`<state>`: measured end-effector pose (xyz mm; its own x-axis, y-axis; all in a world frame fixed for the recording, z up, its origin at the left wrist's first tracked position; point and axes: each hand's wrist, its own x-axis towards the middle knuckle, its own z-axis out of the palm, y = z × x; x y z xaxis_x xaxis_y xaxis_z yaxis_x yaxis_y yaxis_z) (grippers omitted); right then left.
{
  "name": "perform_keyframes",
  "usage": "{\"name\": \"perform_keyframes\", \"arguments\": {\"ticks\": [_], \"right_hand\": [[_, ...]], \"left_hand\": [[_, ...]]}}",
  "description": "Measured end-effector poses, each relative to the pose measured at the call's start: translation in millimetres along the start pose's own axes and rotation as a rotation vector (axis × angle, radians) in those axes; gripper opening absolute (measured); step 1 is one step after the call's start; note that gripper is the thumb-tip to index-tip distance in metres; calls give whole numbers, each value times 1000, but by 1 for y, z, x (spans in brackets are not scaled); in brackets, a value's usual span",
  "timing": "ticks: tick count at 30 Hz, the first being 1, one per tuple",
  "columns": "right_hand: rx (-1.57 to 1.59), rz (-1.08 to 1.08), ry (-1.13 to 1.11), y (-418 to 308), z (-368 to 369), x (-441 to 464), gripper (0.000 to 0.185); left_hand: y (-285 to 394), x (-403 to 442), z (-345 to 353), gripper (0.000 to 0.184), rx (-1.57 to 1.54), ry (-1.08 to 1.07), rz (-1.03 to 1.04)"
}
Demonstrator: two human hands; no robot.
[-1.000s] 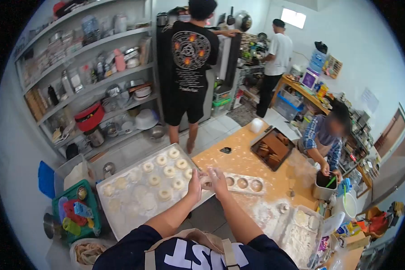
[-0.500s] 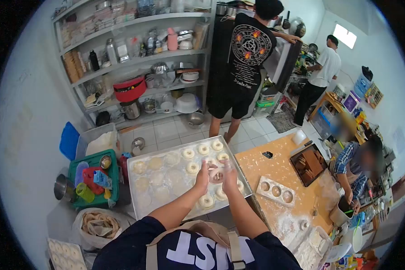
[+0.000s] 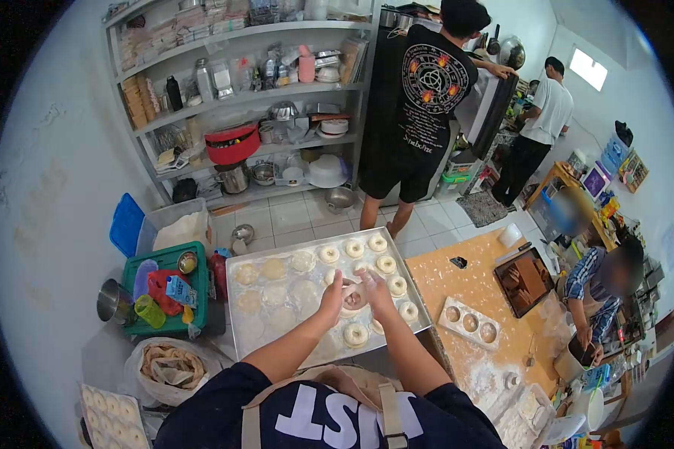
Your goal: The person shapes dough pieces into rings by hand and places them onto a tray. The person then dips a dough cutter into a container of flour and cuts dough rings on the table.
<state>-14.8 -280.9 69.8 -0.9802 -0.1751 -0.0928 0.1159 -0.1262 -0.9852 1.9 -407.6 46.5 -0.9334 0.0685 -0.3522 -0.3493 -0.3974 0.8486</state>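
Over a large metal tray (image 3: 241, 329) my two hands face each other, fingers curled in. Between my left hand (image 3: 330, 301) and my right hand (image 3: 377, 294) is a round, pinkish ring-shaped piece (image 3: 354, 299); a pale strip shows across its top. Its kind is not clear, and my fingers partly cover it. Several dough rings (image 3: 356, 334) lie on the right half of the tray, around and beneath my hands. Flat pale rounds (image 3: 275, 291) in rows cover the left half, with flour around them.
To the right stands a floury wooden table (image 3: 445, 269) with a mould with three round hollows (image 3: 469, 323) and a dark tray (image 3: 523, 278). A green crate (image 3: 133, 328) and a plastic bag (image 3: 138, 378) are at left. Shelves (image 3: 247, 93) stand behind. Three other people (image 3: 434, 82) are nearby.
The view has shifted, so the tray and room appear further right and lower. My hands stay over the tray around the ring-shaped piece, with the right fingers now curled further inward.
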Motion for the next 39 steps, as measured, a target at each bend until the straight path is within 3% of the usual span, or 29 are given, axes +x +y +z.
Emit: {"name": "perform_keyframes", "arguments": {"ticks": [2,5,6,8,9,12,13,16,17,20,21,23,25,28,29,32,33,36,37,39], "right_hand": [[95,31,59,-11,9,-4,34],[-52,-43,92,1,16,5,38],[-38,33,5,-3,17,4,38],[-8,191,-169,-12,12,-1,40],[-232,176,-189,-20,14,0,44],[-157,-21,-52,1,23,15,44],[11,40,30,-6,32,10,39],[93,93,29,12,39,18,34],[31,133,-91,18,34,26,30],[122,297,-357,2,39,37,27],[47,154,-281,25,40,49,29],[135,180,-165,17,53,53,33],[192,237,-153,8,61,53,33],[-192,106,-445,13,62,65,25],[-17,222,-455,-3,62,58,23],[195,197,-73,6,74,51,26],[217,127,-21,5,80,46,26],[-140,74,-368,27,70,63,25],[-122,158,-364,15,69,56,25],[29,79,-123,13,76,48,26]], "left_hand": [[-6,-4,6,58,-106,109,59],[-10,-9,9,56,-282,179,124],[-6,-12,10,55,-342,188,144],[11,-17,-1,53,-123,85,1],[18,-18,-5,52,-13,32,-71],[-4,-4,-18,51,-49,49,73],[-9,-5,-16,53,-227,112,115],[3,-7,-19,55,-433,143,84],[13,-7,-21,55,-168,238,30],[26,-2,-37,53,70,223,-31],[25,-1,-35,54,-126,256,28],[17,2,-29,55,-513,308,153],[13,11,-43,57,-422,305,146],[22,11,-65,59,-136,208,-17],[26,9,-69,59,-10,154,-95],[17,11,-42,56,-662,317,192],[27,2,-28,58,-777,419,170],[27,0,-47,58,-429,272,51],[30,-2,-47,58,-437,227,38],[42,-6,-46,57,-450,132,17]]}}
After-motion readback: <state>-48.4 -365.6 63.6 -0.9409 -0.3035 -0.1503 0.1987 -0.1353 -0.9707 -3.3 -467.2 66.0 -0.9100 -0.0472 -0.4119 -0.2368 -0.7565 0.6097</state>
